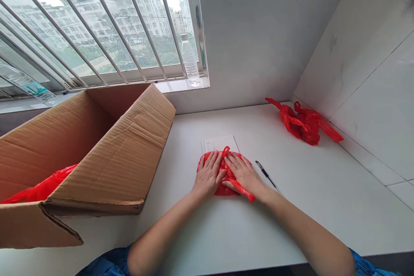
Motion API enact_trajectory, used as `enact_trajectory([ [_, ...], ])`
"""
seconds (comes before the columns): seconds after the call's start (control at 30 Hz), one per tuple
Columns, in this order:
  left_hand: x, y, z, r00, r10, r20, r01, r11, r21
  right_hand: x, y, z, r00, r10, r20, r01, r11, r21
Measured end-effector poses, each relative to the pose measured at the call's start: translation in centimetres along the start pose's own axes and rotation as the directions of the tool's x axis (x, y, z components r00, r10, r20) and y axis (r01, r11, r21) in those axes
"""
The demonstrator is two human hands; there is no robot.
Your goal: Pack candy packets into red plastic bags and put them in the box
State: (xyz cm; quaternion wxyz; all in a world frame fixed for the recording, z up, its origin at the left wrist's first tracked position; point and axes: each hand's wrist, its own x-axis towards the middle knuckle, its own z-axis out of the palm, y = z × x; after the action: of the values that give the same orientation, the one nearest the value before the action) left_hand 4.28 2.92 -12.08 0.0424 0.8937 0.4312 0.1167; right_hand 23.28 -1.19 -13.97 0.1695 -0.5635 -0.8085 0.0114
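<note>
My left hand [209, 173] and my right hand [244, 173] lie flat, side by side, on a folded red plastic bag [230, 185]. A twisted tail of the bag runs between them and out past my right hand. The bag sits on the near edge of a white notepad [220, 143] and hides its lower part. To the right of my right hand, a black pen [265, 174] lies on the white table [323, 172]. Another crumpled red plastic bag [302, 123] lies in the far right corner, out of reach of both hands.
A large open cardboard box [97, 146] stands on the left of the table, with a red plastic bag [42, 187] inside it. A plastic water bottle [189, 61] stands on the sill of a barred window [97, 21]. White tiled walls border the table's far and right sides.
</note>
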Motion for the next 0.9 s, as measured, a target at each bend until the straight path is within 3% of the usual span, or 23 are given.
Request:
enact_trajectory([
  [0.2,0.0,0.2,-0.3,1.000,0.002,-0.013,-0.003,0.997,-0.073,-0.1,0.1,0.0,1.000,-0.017,-0.019,0.018,0.999,0.032],
  [0.33,-0.2,0.1,-1.0,0.996,0.002,-0.092,-0.022,0.976,-0.216,0.0,0.6,-1.4,0.994,-0.068,-0.091,0.078,0.990,0.117],
  [0.43,-0.7,0.4,-2.4,0.988,-0.022,-0.150,-0.034,0.932,-0.362,0.1,1.1,-3.4,0.987,-0.091,-0.133,0.114,0.978,0.175],
  [0.57,-2.1,1.7,-5.9,0.996,0.001,-0.093,-0.042,0.896,-0.442,-0.1,0.4,-6.7,0.988,-0.078,-0.132,0.116,0.944,0.309],
  [0.63,-3.0,2.6,-8.1,0.998,0.030,-0.063,-0.054,0.904,-0.423,-0.4,-0.9,-8.5,0.992,-0.020,-0.126,0.080,0.868,0.490],
  [0.73,-4.3,4.0,-11.6,0.993,0.108,-0.053,-0.118,0.956,-0.267,-1.2,-3.9,-10.8,0.997,0.077,-0.020,-0.034,0.643,0.765],
  [0.83,-5.8,5.0,-14.7,0.984,0.175,-0.037,-0.178,0.981,-0.079,-2.0,-6.8,-12.4,1.000,0.016,0.026,-0.031,0.444,0.895],
  [0.9,-7.2,5.2,-16.7,0.978,0.208,-0.027,-0.209,0.977,-0.039,-2.3,-8.2,-13.1,0.998,-0.054,0.044,-0.022,0.357,0.934],
])
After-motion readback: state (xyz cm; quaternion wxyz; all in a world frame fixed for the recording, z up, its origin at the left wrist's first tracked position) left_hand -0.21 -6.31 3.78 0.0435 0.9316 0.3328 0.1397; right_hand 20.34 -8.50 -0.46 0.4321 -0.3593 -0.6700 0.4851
